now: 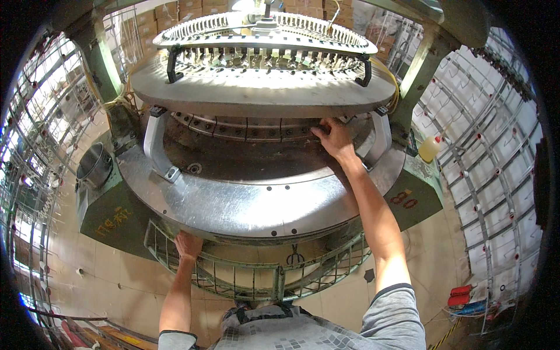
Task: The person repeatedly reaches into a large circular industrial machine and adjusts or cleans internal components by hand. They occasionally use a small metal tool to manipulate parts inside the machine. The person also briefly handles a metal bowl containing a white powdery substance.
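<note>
A large circular knitting machine stands before me, with a polished metal ring (256, 204) round its lower front. My right hand (336, 139) reaches over this ring into the gap beneath the thick grey disc (262, 99). Its fingers are curled together close to a bolted segmented ring (245, 129); whatever they grip is too small or hidden to name. Low on the left, my left hand (188, 245) is at the underside of the polished ring, above the green barred guard (233, 274). The rim hides its fingertips.
Pale brackets (156, 143) support the disc at both sides. A metal bucket (94, 165) is at left; a yellowish bottle (430, 149) stands at right. Scissors (295, 256) hang by the guard. Wire racks (490, 157) flank the machine, and red objects (459, 295) lie low at right.
</note>
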`<move>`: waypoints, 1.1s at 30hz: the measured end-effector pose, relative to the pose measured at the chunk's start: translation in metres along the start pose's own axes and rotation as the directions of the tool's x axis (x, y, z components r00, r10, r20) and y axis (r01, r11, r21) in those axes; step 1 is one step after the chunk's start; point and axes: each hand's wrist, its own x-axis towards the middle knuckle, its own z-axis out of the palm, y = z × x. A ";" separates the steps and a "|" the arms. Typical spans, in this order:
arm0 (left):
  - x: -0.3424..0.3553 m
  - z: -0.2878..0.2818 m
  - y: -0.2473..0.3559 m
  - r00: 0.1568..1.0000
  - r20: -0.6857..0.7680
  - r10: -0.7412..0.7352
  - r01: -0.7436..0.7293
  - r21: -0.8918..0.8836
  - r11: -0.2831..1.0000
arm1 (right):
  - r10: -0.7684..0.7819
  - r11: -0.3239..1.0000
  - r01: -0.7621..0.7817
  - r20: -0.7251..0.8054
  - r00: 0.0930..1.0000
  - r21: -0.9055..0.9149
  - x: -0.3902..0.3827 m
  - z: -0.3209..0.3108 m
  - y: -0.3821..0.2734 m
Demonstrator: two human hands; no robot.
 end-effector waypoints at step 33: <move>0.001 0.005 0.000 0.986 0.137 -0.093 0.069 0.171 0.983 | -0.190 0.957 0.182 -0.012 0.982 -0.225 -0.005 0.020 -0.052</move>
